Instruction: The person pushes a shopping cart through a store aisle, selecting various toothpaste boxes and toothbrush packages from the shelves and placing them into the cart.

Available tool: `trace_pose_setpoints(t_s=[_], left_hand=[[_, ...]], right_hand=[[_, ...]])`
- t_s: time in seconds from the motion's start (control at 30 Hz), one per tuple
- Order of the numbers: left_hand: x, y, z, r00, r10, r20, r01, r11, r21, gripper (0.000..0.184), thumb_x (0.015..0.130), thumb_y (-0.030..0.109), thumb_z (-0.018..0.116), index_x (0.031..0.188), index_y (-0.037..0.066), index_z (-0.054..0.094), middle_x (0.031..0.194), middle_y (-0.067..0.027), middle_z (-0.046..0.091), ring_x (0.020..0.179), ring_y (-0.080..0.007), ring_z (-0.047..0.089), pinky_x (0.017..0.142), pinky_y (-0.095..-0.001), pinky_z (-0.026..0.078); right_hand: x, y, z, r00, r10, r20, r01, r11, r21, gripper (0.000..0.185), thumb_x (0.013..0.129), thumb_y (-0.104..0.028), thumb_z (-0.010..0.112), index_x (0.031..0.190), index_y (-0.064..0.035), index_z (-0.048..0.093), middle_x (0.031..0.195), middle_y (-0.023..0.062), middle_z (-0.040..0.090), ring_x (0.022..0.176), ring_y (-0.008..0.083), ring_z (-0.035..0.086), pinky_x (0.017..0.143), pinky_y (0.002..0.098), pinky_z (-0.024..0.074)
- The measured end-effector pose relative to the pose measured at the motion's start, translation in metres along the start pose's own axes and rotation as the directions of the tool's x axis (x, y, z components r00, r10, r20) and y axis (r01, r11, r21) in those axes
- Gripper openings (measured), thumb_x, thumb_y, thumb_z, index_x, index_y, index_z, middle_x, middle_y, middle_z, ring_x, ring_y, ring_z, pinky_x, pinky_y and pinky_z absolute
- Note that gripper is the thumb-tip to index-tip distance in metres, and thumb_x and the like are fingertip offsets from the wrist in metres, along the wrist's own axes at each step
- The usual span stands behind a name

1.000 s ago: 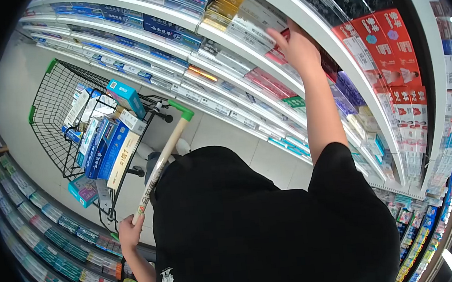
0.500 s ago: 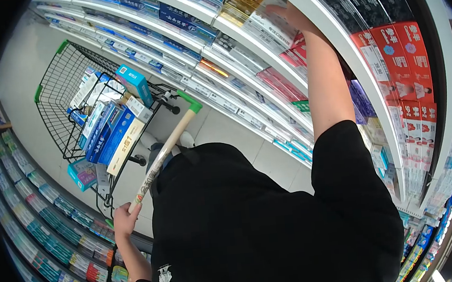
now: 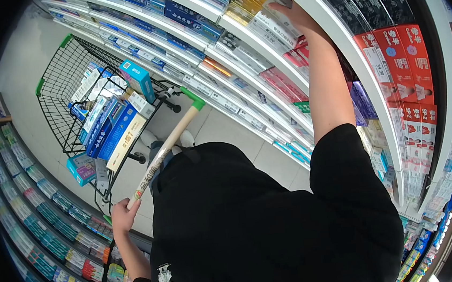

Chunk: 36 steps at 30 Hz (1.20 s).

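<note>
My left hand (image 3: 123, 215) is wrapped round the near end of the cart's pale handle (image 3: 167, 147). Inside the wire cart (image 3: 61, 75) lie several boxes, among them a blue box (image 3: 115, 135), a cream box (image 3: 126, 144) and a teal box (image 3: 136, 80). On the right, my right hand (image 3: 297, 16) reaches into a shelf over white boxes (image 3: 275, 26), close to gold boxes (image 3: 246, 4). Its thumb stands apart; the other fingers are partly hidden by the shelf edge above, and nothing is seen held in it.
Red boxes (image 3: 405, 66) and black boxes (image 3: 367, 0) stand on the upper shelf at the right. Curved shelves of small packages (image 3: 50, 226) line the lower left. Grey floor tiles (image 3: 230, 132) show between the cart and the right-hand shelves.
My right hand has moved from the red boxes to the white and gold ones. The view has shifted, so the cart appears slightly further right. My left hand stays on the handle.
</note>
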<state>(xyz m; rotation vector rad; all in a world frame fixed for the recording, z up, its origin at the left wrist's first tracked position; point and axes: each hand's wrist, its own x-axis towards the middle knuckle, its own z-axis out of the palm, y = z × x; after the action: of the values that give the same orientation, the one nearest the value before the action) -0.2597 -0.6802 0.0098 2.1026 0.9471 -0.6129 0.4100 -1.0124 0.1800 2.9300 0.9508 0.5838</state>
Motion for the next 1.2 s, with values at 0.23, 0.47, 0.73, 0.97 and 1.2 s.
trace_pose_setpoints(t_s=[0.23, 0.47, 0.73, 0.97, 1.2], left_hand=[[0.000, 0.005, -0.002, 1.000, -0.012, 0.026, 0.012, 1.000, -0.025, 0.061, 0.088, 0.054, 0.076, 0.073, -0.003, 0.061, 0.055, -0.0155, 0.056, 0.052, -0.0234, 0.056, 0.055, -0.0411, 0.043], [0.001, -0.002, 0.000, 0.999, -0.026, 0.042, 0.028, 0.998, -0.060, 0.059, 0.090, 0.053, 0.076, 0.075, -0.003, 0.063, 0.056, -0.0127, 0.060, 0.053, -0.0195, 0.061, 0.055, -0.0374, 0.045], [0.002, -0.013, 0.006, 0.999, 0.044, -0.015, -0.044, 0.999, -0.022, 0.059, 0.089, 0.050, 0.078, 0.073, -0.004, 0.058, 0.054, -0.0166, 0.045, 0.050, -0.0201, 0.043, 0.051, -0.0402, 0.036], [-0.005, 0.016, -0.007, 0.998, 0.056, 0.021, -0.059, 0.988, 0.145, 0.063, 0.091, 0.058, 0.070, 0.088, -0.005, 0.068, 0.069, -0.0285, 0.059, 0.072, -0.0487, 0.062, 0.065, -0.0525, 0.046], [-0.025, 0.099, -0.059, 0.910, 0.323, -0.258, -0.275, 0.939, 0.206, 0.052, 0.089, 0.050, 0.078, 0.110, 0.003, 0.069, 0.107, -0.0161, 0.072, 0.104, -0.0377, 0.068, 0.090, -0.0465, 0.055]], right_hand=[[-0.002, 0.012, 0.014, 1.000, 0.012, 0.001, -0.012, 1.000, 0.020, 0.084, 0.083, -0.066, 0.078, 0.145, -0.0110, 0.062, 0.137, 0.0183, 0.068, 0.124, 0.0344, 0.067, 0.108, 0.0418, 0.0524], [-0.011, -0.005, 0.004, 0.984, 0.150, 0.092, -0.160, 0.980, 0.114, 0.086, 0.082, -0.070, 0.076, 0.142, -0.0091, 0.063, 0.132, 0.0190, 0.071, 0.120, 0.0358, 0.069, 0.106, 0.0437, 0.0537], [-0.126, -0.005, -0.065, 0.940, 0.335, 0.060, -0.334, 0.942, -0.035, 0.071, 0.097, -0.062, 0.063, 0.144, -0.0084, 0.059, 0.135, 0.0233, 0.065, 0.118, 0.0411, 0.065, 0.100, 0.0514, 0.0525], [-0.197, 0.036, -0.029, 0.982, 0.149, -0.116, -0.180, 0.925, -0.334, 0.075, 0.081, -0.042, 0.084, 0.144, -0.0104, 0.059, 0.133, 0.0177, 0.067, 0.112, 0.0375, 0.067, 0.092, 0.0528, 0.0518], [-0.206, -0.001, -0.048, 0.918, -0.054, -0.392, 0.068, 0.997, 0.023, 0.054, 0.079, -0.009, 0.091, 0.127, -0.0003, 0.069, 0.118, 0.0188, 0.073, 0.105, 0.0361, 0.069, 0.092, 0.0445, 0.0559]])
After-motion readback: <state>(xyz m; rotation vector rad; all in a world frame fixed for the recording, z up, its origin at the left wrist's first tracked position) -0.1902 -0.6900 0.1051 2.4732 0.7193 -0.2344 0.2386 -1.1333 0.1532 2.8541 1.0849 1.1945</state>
